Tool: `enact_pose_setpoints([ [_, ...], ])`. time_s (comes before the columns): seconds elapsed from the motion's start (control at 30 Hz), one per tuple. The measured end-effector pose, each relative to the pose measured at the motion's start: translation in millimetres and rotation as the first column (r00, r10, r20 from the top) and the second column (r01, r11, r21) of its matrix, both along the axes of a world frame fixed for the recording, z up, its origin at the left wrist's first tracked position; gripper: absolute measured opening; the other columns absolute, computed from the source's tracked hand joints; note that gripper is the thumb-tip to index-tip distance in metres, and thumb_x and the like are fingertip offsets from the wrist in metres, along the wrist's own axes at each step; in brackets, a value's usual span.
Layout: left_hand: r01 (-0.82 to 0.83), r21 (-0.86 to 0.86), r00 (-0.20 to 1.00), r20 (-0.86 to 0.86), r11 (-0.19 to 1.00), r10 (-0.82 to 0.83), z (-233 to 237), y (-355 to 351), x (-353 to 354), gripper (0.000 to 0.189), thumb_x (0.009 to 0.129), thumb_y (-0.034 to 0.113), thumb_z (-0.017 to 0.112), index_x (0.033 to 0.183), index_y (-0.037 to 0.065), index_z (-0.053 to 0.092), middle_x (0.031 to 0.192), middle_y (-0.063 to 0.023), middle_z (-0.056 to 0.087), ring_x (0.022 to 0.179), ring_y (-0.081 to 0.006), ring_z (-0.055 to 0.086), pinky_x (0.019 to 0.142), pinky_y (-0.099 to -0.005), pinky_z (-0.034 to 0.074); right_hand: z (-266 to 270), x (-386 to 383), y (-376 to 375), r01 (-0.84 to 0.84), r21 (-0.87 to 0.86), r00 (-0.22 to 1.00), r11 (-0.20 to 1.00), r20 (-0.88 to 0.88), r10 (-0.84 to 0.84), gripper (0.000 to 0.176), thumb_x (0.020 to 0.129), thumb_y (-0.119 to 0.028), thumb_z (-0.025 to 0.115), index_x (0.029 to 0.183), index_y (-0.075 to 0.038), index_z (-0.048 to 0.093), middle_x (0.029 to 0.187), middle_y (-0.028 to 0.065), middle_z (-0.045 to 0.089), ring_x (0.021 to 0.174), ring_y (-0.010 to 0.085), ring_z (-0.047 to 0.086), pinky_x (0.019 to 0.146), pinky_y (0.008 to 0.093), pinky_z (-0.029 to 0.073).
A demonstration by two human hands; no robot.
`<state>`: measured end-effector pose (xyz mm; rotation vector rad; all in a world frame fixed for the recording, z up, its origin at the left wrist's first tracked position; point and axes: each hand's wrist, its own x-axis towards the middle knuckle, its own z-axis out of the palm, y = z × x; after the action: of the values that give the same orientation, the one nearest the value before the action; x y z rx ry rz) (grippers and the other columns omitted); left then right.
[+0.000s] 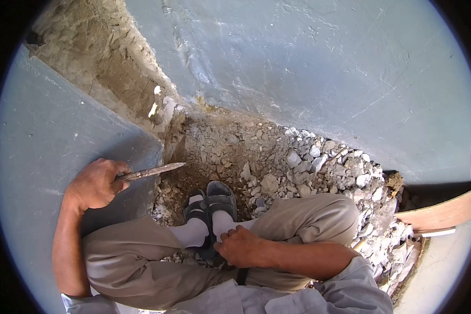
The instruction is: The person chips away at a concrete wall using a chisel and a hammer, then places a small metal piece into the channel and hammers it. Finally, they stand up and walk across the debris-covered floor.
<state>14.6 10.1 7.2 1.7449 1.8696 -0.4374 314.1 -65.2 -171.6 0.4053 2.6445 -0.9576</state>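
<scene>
Two bare hands, one chisel (154, 170). Chisel is left of the sandals (221, 196) and a bit beyond their toes, gripped by the left hand (95, 183), thumb and fingers closed round its blunt end. Long axis runs crosswise to the sandals, nearly level across the view; bare tapered tip points right, angled slightly away from the wearer, over dirt just beyond the left sandal. Left hand is at the near slab (47, 131), left of the sandals. Right hand (240, 246) sits just behind the right sandal, by the sock (223, 222), fingers curled in; cannot tell if they hold anything. Rubble (309, 172) spreads beyond and right of the sandals; far slab (324, 63) lies past it. Curved board (439, 213), far right of the sandals.
</scene>
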Motion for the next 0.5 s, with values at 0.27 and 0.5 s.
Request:
enact_pose_setpoints([
  [0.27,-0.006,0.003,1.0,0.016,1.0,0.006,-2.8,0.1,0.4,0.024,0.084,0.013,0.067,0.105,0.001,0.07,0.092,-0.024,0.068,0.092,-0.0418,0.064,0.083,-0.0483,0.048,-3.7,-0.9,6.0,0.005,-0.066,0.997,0.998,0.082,0.001,0.026,0.088,-0.018,0.058,0.107,-0.004,0.068,0.106,0.0169,0.069,0.103,0.0325,0.067,0.087,0.0455,0.05],
  [0.5,0.129,0.011,0.987,-0.094,0.992,-0.127,-25.2,4.0,-1.4,0.019,0.086,0.016,0.06,0.09,-0.001,0.069,0.091,-0.0249,0.069,0.095,-0.0418,0.065,0.083,-0.0509,0.05,-12.7,-4.5,20.1,0.014,-0.053,0.994,0.998,0.107,-0.009,0.037,0.081,-0.027,0.071,0.112,-0.007,0.067,0.106,0.0172,0.07,0.105,0.0335,0.066,0.085,0.0472,0.054],
])
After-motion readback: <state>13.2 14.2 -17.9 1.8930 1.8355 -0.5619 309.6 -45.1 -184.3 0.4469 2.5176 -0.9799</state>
